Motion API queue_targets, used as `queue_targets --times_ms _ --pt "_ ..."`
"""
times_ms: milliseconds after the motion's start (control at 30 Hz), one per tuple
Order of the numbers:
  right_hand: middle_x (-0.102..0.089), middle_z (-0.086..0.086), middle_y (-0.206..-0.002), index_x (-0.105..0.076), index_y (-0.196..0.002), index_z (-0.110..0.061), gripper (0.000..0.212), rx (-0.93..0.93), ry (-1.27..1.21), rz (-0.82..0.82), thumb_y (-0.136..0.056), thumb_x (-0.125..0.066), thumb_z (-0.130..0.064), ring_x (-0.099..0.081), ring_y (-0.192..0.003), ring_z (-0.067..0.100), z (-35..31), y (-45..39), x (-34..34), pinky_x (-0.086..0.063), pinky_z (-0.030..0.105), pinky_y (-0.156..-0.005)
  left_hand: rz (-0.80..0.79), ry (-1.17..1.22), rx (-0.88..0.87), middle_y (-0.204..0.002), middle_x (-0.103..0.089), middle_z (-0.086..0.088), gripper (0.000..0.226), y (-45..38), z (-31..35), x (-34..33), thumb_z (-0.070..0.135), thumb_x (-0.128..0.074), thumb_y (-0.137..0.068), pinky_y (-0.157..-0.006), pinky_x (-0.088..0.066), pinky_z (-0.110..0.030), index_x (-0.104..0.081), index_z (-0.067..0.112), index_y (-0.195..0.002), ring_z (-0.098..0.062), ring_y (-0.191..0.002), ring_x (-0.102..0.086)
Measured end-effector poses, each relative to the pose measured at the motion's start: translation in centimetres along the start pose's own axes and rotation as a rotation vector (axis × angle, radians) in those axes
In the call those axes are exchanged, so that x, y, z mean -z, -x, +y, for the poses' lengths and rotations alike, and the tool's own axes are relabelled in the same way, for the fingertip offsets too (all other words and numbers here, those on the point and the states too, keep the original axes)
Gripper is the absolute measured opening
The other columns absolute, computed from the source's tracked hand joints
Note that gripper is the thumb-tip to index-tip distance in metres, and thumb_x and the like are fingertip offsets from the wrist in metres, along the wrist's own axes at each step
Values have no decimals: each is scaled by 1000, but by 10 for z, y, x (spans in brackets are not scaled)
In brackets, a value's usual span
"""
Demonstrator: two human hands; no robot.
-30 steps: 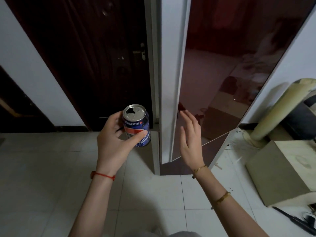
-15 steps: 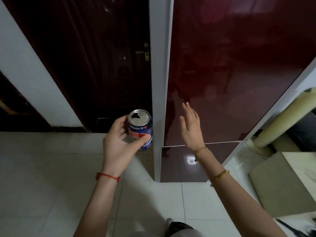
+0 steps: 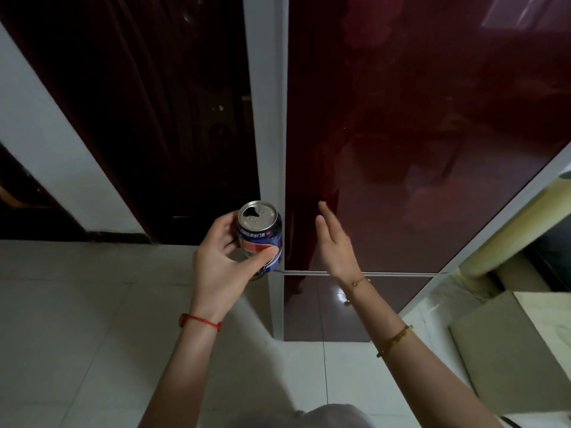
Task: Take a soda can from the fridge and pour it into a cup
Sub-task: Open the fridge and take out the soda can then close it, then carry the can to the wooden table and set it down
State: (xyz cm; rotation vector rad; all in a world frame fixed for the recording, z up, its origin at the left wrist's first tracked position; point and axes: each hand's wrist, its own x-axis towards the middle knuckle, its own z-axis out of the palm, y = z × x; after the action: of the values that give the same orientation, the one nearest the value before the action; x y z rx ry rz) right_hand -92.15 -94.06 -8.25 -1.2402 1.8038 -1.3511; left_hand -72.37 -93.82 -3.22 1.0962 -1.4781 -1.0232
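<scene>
My left hand grips a blue soda can upright in front of me; its silver top has the opening punched and no tab showing. The dark red glossy fridge door is shut, flush with the white fridge side. My right hand is held flat with fingers apart, at or just off the door's lower left corner; contact cannot be told. No cup is in view.
A dark wooden door stands left of the fridge beside a white wall. The floor is pale tile. A beige box and a cream cylinder sit at the right.
The fridge door swung from ajar to fully shut under my right hand. The can stayed in my left hand, shifting slightly right.
</scene>
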Motion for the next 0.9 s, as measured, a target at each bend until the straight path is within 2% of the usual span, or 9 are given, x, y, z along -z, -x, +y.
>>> queue_targets --times_ms 33,133,267,333,400,533,700,767,900 --pt "-41 -5 -150 -41 -146 -17 44 -68 -81 -16 -104 -38 -30 -33 -140 6 -2 3 1 -19 11 -110 -5 5 3 -117 -67 9 68 -1 0 -3 3 -90 -60 -95 -49 -18 -60 25 -117 -5 -109 -64" --pt "-50 -3 -142 -49 -140 -16 45 -276 -284 -113 -102 -38 -38 -40 -138 15 3 14 -1 -29 32 -117 -31 18 0 -118 -67 10 69 -3 2 -14 1 -89 -60 -94 -49 -16 -59 23 -118 -2 -109 -64" --pt "-51 5 -140 -47 -139 -9 46 -508 -486 -246 -105 -25 -33 -44 -134 20 -4 41 4 -34 33 -105 -101 29 -11 -116 -66 11 69 1 4 -25 -1 -88 -61 -89 -47 -11 -59 18 -120 1 -107 -64" --pt "-58 4 -128 -53 -130 -13 44 -549 -555 -251 -106 -23 -33 -50 -124 19 -8 57 9 -35 33 -104 -159 26 -15 -118 -67 9 70 5 4 -29 3 -89 -61 -92 -48 -14 -59 17 -122 -1 -110 -63" --pt "-63 5 -117 -55 -119 -15 38 -608 -649 -223 -105 -25 -33 -55 -115 22 -10 75 14 -40 34 -102 -222 20 -22 -119 -67 10 69 11 5 -31 5 -90 -61 -93 -48 -15 -59 19 -122 -2 -111 -63" --pt "-62 20 -127 -55 -128 -2 47 -707 -814 -124 -104 -27 -31 -57 -122 33 -10 113 25 -47 36 -98 -349 35 -21 -116 -66 12 68 30 8 -35 3 -89 -62 -91 -49 -14 -59 22 -119 1 -109 -63" --pt "-70 21 -112 -61 -119 -1 48 -726 -902 52 -104 -26 -30 -66 -105 30 -4 170 39 -52 34 -88 -579 41 -14 -112 -64 20 66 60 6 -39 3 -87 -65 -82 -44 -5 -55 30 -117 13 -102 -61" --pt "-72 20 -105 -63 -113 -1 48 -736 -954 128 -104 -26 -31 -68 -102 30 2 195 43 -51 36 -92 -686 27 -15 -116 -66 15 66 73 3 -41 8 -88 -65 -87 -47 -11 -56 32 -118 6 -107 -62" --pt "-70 23 -109 -59 -119 4 50 -770 -1049 273 -103 -26 -30 -64 -110 34 10 249 50 -45 43 -105 -871 35 9 -119 -67 9 70 104 -3 -49 14 -90 -63 -98 -51 -30 -56 25 -124 -4 -112 -63"
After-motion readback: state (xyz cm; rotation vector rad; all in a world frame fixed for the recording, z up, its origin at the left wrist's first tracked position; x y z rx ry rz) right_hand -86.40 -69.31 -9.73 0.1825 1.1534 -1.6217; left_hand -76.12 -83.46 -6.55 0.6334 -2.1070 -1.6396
